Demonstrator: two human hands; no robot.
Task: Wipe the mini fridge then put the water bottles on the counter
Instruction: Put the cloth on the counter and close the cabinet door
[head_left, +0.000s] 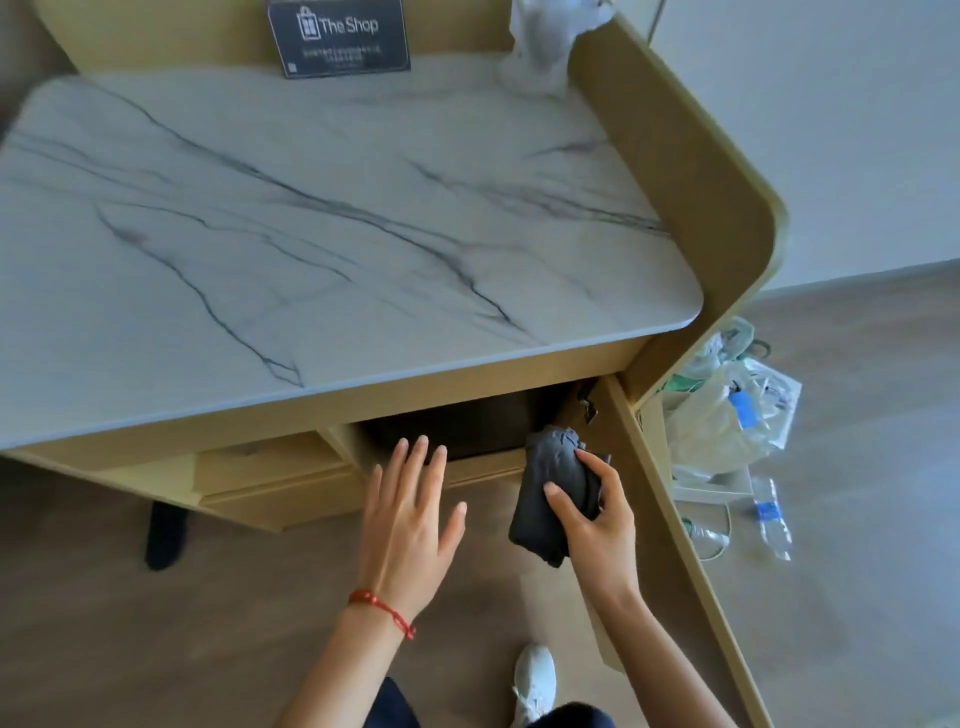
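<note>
In the head view, a marble-patterned counter (322, 208) is seen from above, framed at the back and right by a tan wooden surround (691, 171). A dark sign (338, 36) reading "The Shop" is propped against the back panel, and a crumpled white plastic bag (540, 41) is lodged in the far right corner of the counter. Beneath the counter's front edge a dark opening is visible, in which the black top of the mini fridge (467, 421) can be made out; its front is hidden by the counter. A cabinet door (654, 493) is swung open to the right of that opening. The left hand (410, 514) is held flat and released, its fingers spread and straight, with the fingertips reaching the lower edge of the dark opening; whether they touch the fridge cannot be told. A red string bracelet (382, 608) is worn on the left wrist. A folded dark grey cloth (556, 488) is grasped by the right hand (597, 514), the thumb laid across its front and the fingers curled round its right edge, just in front of the open compartment. On the floor (156, 623) to the right of the cabinet, a clear plastic bag (727, 410) of mixed items is slumped, and two water bottles (774, 517) are lying on their sides near it, well apart from the counter top. A white shoe (535, 675) is seen at the bottom edge.
</note>
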